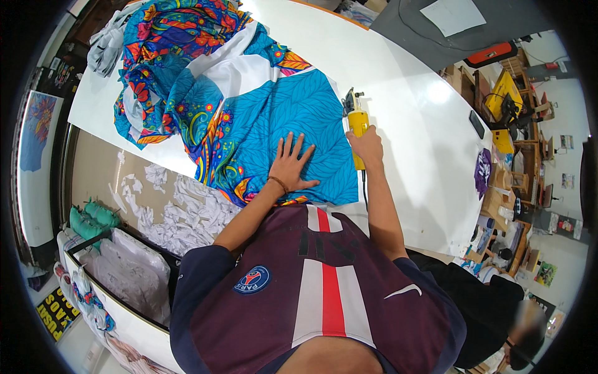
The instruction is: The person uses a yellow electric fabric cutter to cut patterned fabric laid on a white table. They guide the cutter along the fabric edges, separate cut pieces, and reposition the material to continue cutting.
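Observation:
A blue fabric with a leaf pattern and bright floral borders is spread on the white table. My left hand lies flat on it with the fingers spread. Wrapped round a yellow electric cloth cutter, my right hand holds the tool at the fabric's right edge. The cutter's dark metal head points away from me, and its black cord hangs down toward the table's near edge. Farther back and left, the rest of the floral fabric lies bunched in folds, with white areas showing.
White fabric scraps cover the floor at left, beside a bin holding plastic-wrapped goods. Grey-white cloth lies at the table's far left corner. A phone and purple cloth sit by the right edge. Another person in black is at lower right.

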### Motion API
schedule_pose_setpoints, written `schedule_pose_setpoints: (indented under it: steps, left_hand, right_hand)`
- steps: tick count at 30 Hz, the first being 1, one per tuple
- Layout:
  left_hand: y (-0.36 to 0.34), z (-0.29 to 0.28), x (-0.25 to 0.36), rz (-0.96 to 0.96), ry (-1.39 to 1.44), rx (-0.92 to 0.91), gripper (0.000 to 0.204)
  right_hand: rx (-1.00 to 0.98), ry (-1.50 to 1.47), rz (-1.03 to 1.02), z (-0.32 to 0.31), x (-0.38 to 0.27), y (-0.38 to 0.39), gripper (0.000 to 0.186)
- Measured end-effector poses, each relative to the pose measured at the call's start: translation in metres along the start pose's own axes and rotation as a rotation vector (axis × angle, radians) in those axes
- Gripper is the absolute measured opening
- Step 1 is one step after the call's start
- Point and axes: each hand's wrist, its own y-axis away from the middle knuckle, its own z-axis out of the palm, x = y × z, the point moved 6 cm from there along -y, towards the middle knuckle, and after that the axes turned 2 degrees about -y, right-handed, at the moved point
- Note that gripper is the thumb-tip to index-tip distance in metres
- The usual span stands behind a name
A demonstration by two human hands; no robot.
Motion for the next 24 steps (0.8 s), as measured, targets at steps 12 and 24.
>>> schedule_pose_setpoints:
  steps: [12,24]
  left_hand:
    - [0.037,-0.019,0.017,-0.188,0.165,-0.070,0.088]
    - [-0.006,-0.026,-0.069,-0.274,-0.127,0.064,0.111]
  right_hand:
    - [-0.068,0.010,-0.111,-0.017,0.083,0.028,0.069]
    - [-0.084,-0.197,-0.120,-0.023,0.135,0.055,0.057]
